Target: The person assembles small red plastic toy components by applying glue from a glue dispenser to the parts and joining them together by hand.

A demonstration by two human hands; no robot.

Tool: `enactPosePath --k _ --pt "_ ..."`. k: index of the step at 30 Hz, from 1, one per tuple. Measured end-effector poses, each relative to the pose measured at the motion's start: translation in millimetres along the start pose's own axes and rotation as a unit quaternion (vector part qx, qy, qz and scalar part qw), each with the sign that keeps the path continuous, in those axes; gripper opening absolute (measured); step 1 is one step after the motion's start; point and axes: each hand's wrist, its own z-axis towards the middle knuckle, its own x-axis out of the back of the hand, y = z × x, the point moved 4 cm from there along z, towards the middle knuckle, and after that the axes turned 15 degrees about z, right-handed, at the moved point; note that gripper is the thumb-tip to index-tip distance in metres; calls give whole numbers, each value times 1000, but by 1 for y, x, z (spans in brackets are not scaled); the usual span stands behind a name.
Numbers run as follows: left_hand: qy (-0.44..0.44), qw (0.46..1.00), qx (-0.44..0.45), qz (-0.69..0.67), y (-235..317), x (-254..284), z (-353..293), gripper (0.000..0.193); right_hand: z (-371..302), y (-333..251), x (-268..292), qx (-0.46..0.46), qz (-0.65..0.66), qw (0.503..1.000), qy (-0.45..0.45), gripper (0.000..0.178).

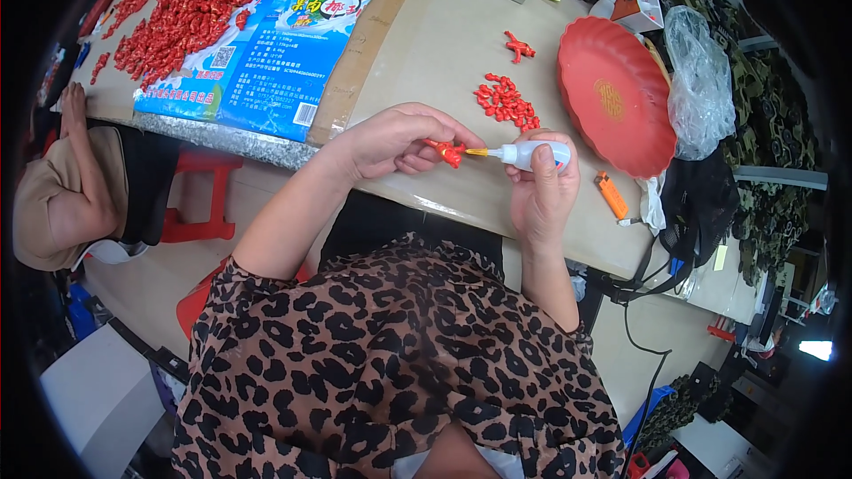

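Note:
Between the fingers of my left hand [404,137] is a small red plastic figure [451,154]. My right hand [546,186] grips a white glue bottle [540,155] with a thin yellowish nozzle tip, which points left and meets or nearly meets the figure. Just beyond the bottle lies a little heap of small red plastic parts [508,101]. A single red figure [518,47] rests farther back on the table. To the right of these stands a red scalloped tray [614,93] with a gold emblem in it.
A big pile of red figures [200,18] covers part of a blue printed cardboard sheet [284,44] at the left. Right of my hand lie an orange lighter [611,195], a clear plastic bag [701,80] and a black bag [697,204]. Another person [75,177] sits at far left.

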Motion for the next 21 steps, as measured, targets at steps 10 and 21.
enactPosePath --k 10,21 --pt "11 999 48 5 0 2 0 30 -2 1 -7 13 -35 998 -42 17" --pt "10 998 57 9 -6 4 1 30 -3 2 -5 12 -56 997 -42 19"
